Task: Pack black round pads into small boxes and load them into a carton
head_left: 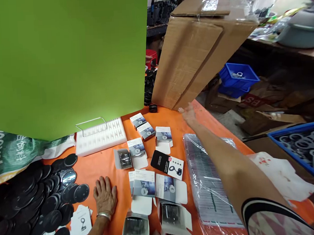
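Right hand (188, 115) stretching out just beside the tilted cardboard box (188, 59), left hand (105, 195) flat on the orange table (93, 173) well away from it!

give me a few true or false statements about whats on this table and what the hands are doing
1. The left hand lies flat on the table cover beside the open boxes. True.
2. The right hand is gripping a black card. False: it is stretched out, open, near the foot of the carton.
3. The black discs are heaped left of the left hand. True.
4. The foam tray is on the floor. False: it sits on the table cover.
5. The shrink-wrapped stack lies on the table cover, right of the open boxes. True.
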Action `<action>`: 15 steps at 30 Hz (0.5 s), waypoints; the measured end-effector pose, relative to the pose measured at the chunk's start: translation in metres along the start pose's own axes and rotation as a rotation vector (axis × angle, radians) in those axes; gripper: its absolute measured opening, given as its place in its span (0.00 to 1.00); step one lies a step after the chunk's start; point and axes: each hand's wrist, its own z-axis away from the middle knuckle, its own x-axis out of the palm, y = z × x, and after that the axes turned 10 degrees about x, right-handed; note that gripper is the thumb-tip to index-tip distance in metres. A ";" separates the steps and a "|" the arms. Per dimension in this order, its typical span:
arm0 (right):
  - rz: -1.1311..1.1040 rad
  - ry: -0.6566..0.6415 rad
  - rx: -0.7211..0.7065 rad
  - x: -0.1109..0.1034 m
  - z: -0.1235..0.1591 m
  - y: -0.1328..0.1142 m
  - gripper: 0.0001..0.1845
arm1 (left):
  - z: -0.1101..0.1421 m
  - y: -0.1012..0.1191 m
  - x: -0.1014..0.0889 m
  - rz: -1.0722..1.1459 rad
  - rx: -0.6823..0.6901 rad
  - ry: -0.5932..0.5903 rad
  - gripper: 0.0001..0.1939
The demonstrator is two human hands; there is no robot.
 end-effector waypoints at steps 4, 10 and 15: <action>0.137 -0.125 -0.119 0.053 0.014 -0.035 0.31 | 0.001 -0.002 0.005 0.006 -0.007 -0.001 0.29; 0.460 -0.283 -0.204 0.126 -0.004 -0.077 0.25 | 0.003 -0.005 0.011 -0.011 0.013 0.027 0.29; 0.357 -0.329 -0.200 0.124 -0.010 -0.055 0.12 | 0.003 -0.003 0.009 0.011 0.002 0.010 0.30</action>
